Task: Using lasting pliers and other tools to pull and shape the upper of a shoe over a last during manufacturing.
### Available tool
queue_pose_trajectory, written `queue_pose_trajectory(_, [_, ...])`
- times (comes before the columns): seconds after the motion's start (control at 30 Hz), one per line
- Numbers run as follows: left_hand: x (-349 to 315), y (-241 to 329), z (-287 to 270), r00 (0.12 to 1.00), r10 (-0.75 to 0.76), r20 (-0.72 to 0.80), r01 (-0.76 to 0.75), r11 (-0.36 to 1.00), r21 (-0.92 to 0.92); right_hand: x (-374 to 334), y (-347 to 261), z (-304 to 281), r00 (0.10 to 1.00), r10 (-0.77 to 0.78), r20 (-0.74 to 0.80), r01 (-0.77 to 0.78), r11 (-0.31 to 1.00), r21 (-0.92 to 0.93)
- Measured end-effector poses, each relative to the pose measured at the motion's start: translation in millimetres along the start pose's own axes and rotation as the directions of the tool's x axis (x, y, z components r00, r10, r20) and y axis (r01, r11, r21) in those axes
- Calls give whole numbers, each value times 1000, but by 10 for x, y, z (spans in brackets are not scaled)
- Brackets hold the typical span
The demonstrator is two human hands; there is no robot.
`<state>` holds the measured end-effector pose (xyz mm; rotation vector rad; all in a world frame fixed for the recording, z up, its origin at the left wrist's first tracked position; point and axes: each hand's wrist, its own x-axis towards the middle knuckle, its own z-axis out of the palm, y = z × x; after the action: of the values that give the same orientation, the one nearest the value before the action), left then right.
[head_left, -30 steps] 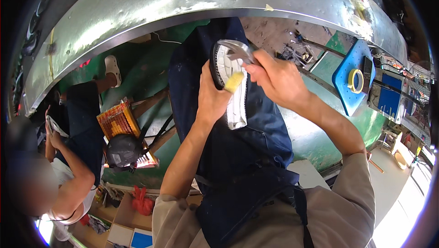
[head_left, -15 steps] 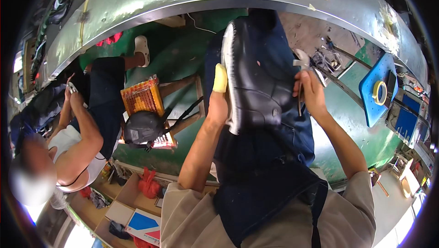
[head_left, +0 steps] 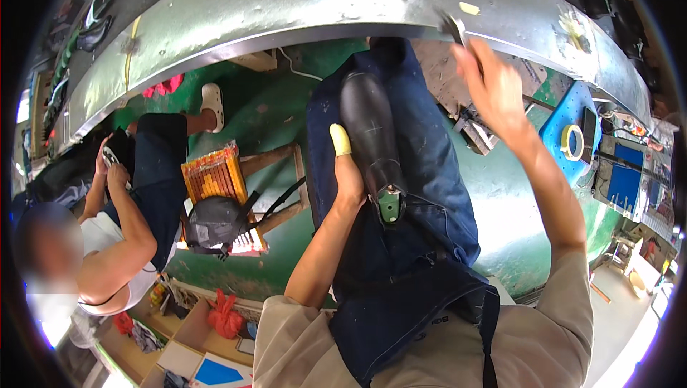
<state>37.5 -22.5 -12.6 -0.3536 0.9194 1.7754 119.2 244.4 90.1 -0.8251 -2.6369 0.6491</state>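
A black leather shoe [head_left: 370, 119] lies along my lap over a dark blue apron [head_left: 433, 166], upper side up and toe pointing away from me. Inside its ankle opening a green shoe last [head_left: 390, 207] shows. My left hand [head_left: 349, 182] grips the shoe's left side near the ankle; a yellow cover [head_left: 340, 140] sits on its thumb, and the other fingers are hidden beneath. Off to the right, raised near the bench edge, my right hand [head_left: 492, 84] is closed round a hammer [head_left: 454, 26]. The hammer is apart from the shoe and blurred.
A curved metal bench [head_left: 286, 12] spans the far side. At right stands a blue board [head_left: 565, 124] with a yellow tape roll [head_left: 572, 142]. To my left, a black cap [head_left: 217, 221] rests beside an orange-brown beaded seat [head_left: 215, 177]; another person sits beyond, holding something.
The shoe has turned from lying on its side to upper side up, showing the green last. My right hand has lifted the hammer up and away toward the bench.
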Motion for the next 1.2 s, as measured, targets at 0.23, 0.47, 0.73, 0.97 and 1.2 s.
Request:
queue_pose_trajectory(0.23, [-104, 202, 210, 999, 34, -39, -36, 998, -55, 549, -194, -187, 924, -364, -120, 292, 870, -397])
queue_pose_trajectory(0.47, [-203, 63, 216, 958, 279, 60, -269, 813, 517, -303, -619, 414, 769, -63, 636, -457, 641, 616])
queue_pose_trajectory(0.73, [-401, -250, -44, 978, 195, 71, -193, 734, 651, -722, -640, 483, 713, 91, 696, -454, 816, 357])
queue_pose_trajectory(0.97, [-385, -216, -91, 990, 135, 28, -134, 888, 440, -883, -720, 683, 797, 141, 587, -384, 869, 313])
queue_pose_trajectory(1.2, [-222, -366, -24, 971, 237, -34, -199, 879, 434, -659, -462, 478, 737, -142, 661, -124, 933, 338])
